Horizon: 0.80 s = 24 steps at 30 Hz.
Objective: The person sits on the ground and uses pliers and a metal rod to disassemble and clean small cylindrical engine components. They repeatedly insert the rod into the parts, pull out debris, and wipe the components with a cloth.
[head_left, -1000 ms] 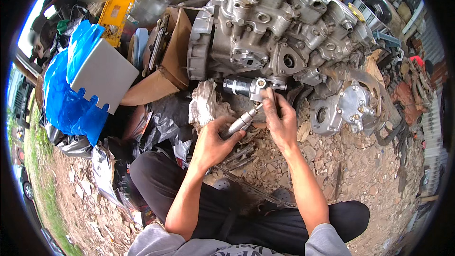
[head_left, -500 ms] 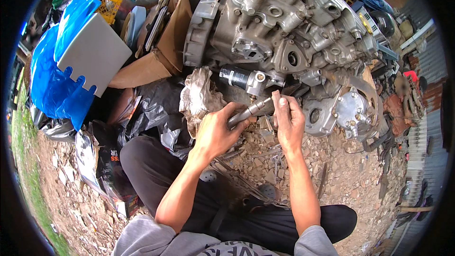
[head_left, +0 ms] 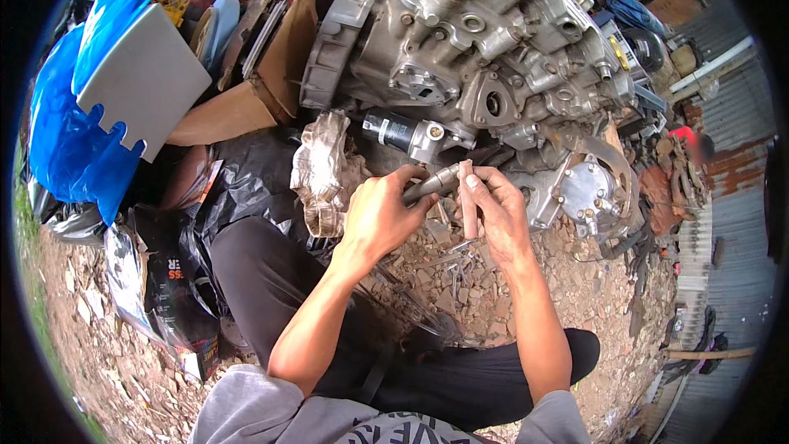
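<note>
My left hand (head_left: 374, 215) is closed around a grey metal shaft (head_left: 429, 186), a slim cylinder with ringed grooves toward its far end. That end points up and right, toward my right hand (head_left: 503, 218). Between my right thumb and fingers is a narrow pinkish-brown strip (head_left: 469, 218), like folded sandpaper. The strip lies across the shaft's far end and hangs below it, seeming to touch it. Just beyond my hands lies a black cylindrical filter (head_left: 393, 131) on a metal housing. Left of my left hand stands a rough silvery metal casting (head_left: 322, 166).
A large grey engine casing (head_left: 460, 41) fills the far side. A round silver pump cover (head_left: 586, 189) lies to the right. On the left are a cardboard box (head_left: 283, 57), black plastic bags (head_left: 255, 185) and blue plastic around a pale panel (head_left: 144, 82). Broken stone covers the ground.
My right hand has shifted its hold, and more of the strip's length now shows hanging below the shaft. The surroundings have slid left in the view. My left hand still grips the shaft.
</note>
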Motion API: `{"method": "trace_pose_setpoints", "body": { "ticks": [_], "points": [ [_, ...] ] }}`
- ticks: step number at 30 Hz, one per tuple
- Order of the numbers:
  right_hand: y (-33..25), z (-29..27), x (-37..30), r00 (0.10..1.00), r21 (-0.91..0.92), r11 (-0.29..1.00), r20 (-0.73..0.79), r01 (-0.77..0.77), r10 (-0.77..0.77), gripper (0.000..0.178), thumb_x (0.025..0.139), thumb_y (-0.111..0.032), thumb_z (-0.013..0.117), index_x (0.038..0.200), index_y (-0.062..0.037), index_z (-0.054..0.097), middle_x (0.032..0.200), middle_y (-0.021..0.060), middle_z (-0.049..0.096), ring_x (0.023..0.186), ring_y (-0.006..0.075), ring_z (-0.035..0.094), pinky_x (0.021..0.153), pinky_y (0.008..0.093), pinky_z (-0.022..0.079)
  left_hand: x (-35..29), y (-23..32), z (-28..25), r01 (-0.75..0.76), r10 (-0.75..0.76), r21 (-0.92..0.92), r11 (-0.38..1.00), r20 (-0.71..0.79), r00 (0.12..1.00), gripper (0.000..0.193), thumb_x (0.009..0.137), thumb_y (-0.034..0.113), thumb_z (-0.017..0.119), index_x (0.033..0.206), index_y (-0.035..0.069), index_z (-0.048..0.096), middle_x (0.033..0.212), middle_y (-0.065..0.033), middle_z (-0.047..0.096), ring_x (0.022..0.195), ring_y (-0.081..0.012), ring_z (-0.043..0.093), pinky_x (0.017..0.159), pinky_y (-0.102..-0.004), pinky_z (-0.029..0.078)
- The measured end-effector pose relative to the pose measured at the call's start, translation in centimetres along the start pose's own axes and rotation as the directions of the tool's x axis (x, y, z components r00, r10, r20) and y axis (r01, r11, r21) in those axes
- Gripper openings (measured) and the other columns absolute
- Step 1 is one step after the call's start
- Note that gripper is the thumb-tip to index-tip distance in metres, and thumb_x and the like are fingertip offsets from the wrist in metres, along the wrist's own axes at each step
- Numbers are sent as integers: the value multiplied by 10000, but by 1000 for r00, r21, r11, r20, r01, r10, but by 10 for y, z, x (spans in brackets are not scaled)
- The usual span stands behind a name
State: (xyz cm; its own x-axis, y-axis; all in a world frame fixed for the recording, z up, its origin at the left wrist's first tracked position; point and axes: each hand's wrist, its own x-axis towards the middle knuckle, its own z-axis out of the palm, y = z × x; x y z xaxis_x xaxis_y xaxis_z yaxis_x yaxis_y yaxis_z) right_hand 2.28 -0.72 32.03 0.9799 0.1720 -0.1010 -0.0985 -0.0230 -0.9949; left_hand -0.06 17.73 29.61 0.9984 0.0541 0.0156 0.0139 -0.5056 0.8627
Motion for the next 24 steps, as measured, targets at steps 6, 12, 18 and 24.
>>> {"method": "trace_pose_setpoints", "body": {
  "ticks": [6,12,18,24],
  "points": [
    [20,-11,-9,990,-66,998,-138,17,-26,185,960,-171,718,1064,-18,726,767,-13,644,622,34,551,532,196,417,3,15,-4,23,-23,31,999,17,1000,414,809,305,793,1134,62,709,891,-173,746,845,-339,733,776,-422,563],
    [43,11,-9,911,-272,915,-208,297,-357,164,918,-110,753,1040,0,745,897,58,690,782,103,631,679,257,510,-3,5,1,-26,27,32,999,-31,999,384,816,275,783,1127,62,711,909,-168,750,848,-326,736,774,-410,568],
    [41,24,-9,746,-619,619,-78,483,-661,155,875,-36,760,1010,3,693,907,125,701,790,235,689,714,335,542,-9,7,0,-26,28,38,999,-69,997,341,826,254,765,1106,69,705,908,-168,748,838,-349,730,755,-421,574],
    [38,26,-1,622,-699,426,33,574,-783,208,828,26,750,1017,-1,666,898,137,686,784,298,682,698,394,557,-10,12,1,-15,20,63,998,-80,997,329,826,251,760,1102,81,704,887,-177,740,843,-358,724,750,-434,574]
  ]
}}
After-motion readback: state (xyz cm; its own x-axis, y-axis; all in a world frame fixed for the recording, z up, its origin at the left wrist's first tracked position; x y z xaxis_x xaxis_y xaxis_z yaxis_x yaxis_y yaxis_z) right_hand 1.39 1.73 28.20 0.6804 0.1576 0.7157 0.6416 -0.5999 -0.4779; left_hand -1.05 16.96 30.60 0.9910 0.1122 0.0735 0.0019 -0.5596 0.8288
